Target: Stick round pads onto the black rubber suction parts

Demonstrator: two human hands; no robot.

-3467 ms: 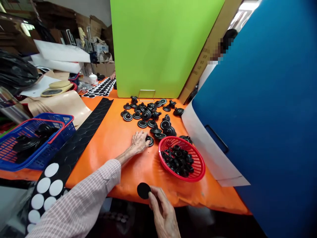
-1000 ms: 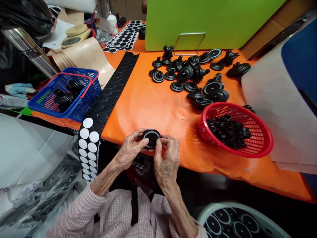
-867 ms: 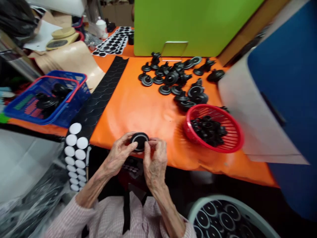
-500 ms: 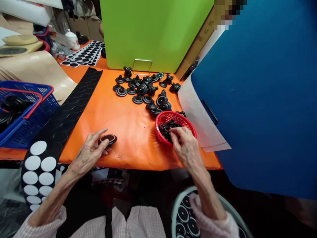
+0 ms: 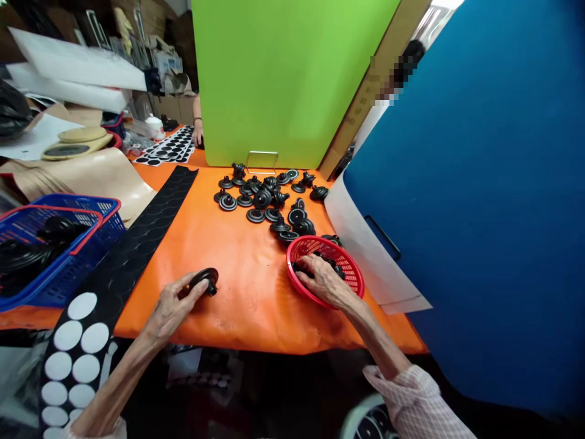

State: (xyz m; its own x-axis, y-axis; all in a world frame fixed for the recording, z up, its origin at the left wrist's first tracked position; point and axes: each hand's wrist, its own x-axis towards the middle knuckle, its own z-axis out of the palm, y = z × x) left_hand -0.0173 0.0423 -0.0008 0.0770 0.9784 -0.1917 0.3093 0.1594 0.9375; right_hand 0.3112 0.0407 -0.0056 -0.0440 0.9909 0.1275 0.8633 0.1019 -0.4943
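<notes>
Black stemmed disc, tilted, partly inside the left grip

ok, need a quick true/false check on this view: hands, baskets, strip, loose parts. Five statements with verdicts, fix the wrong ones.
1. The left hand holds a black disc-shaped part. True.
2. The black strip carries white circles and runs past the near edge of the orange table. True.
3. The right hand lies flat on the orange table. False: it is inside the red basket.
4. The blue basket stands on the right hand's side. False: it is on the left, beside the black strip.
5. The loose black parts lie in front of the green board. True.
</notes>
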